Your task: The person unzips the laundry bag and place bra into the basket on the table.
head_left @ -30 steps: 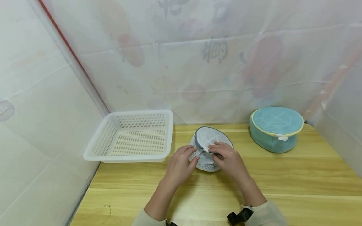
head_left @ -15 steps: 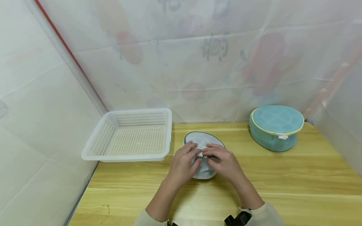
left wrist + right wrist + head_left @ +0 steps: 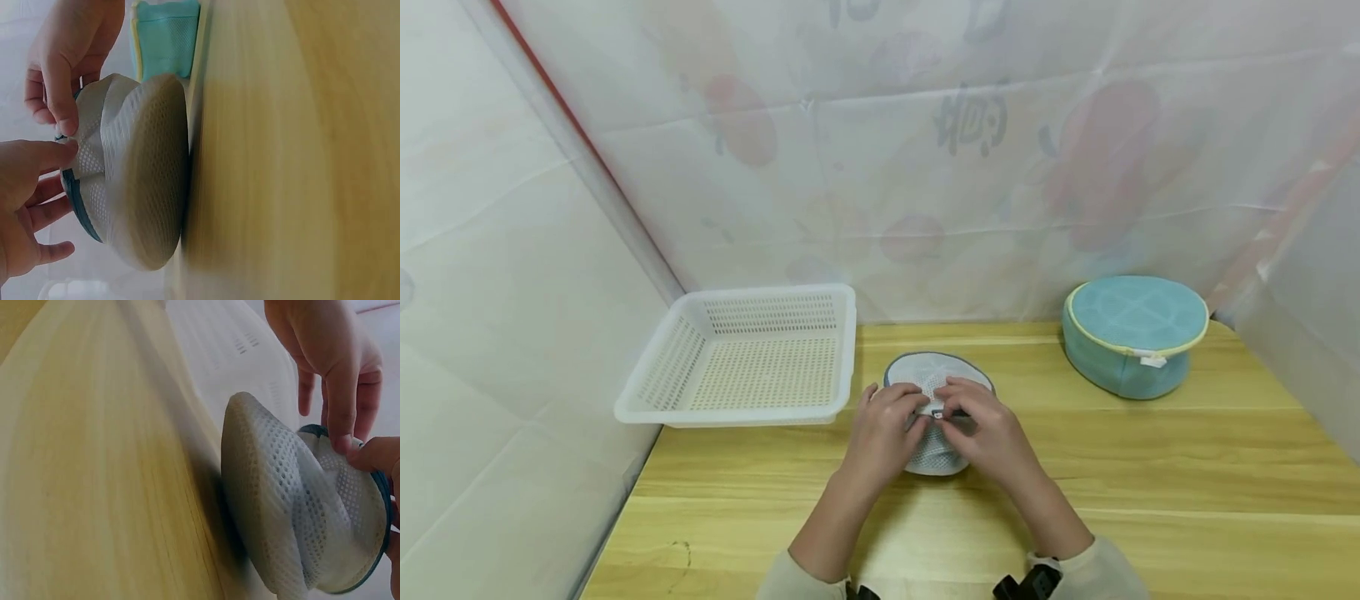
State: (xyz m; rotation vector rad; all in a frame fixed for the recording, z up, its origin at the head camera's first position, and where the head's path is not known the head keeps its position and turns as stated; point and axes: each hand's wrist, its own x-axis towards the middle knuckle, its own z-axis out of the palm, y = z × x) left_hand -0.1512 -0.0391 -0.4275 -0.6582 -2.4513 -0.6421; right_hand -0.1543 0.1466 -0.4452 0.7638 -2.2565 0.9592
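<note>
A small round white mesh laundry bag [image 3: 936, 457] with a blue-grey zip edge stands on the table between my hands. My left hand [image 3: 878, 433] pinches the front of its zip edge between thumb and fingers. Close beside it, my right hand [image 3: 996, 433] pinches the same edge at a small pale and dark piece, perhaps the zip pull. Thumb tips of both hands nearly meet there in the left wrist view, over the bag's creased side [image 3: 150, 181]. Fingers cover part of the zip, so how far it is closed cannot be told.
A white perforated plastic basket [image 3: 730, 414] sits at the back left of the wooden table [image 3: 1150, 475]. At the back right stands a larger teal mesh bag [image 3: 1135, 333] with yellow trim and a white tag. Pale printed sheeting [image 3: 865, 183] hangs behind and at the sides.
The mesh bag has shifted slightly left and towards me, its zip edge turning to face me. Both hands have come closer together on that edge, with little movement in the last half second.
</note>
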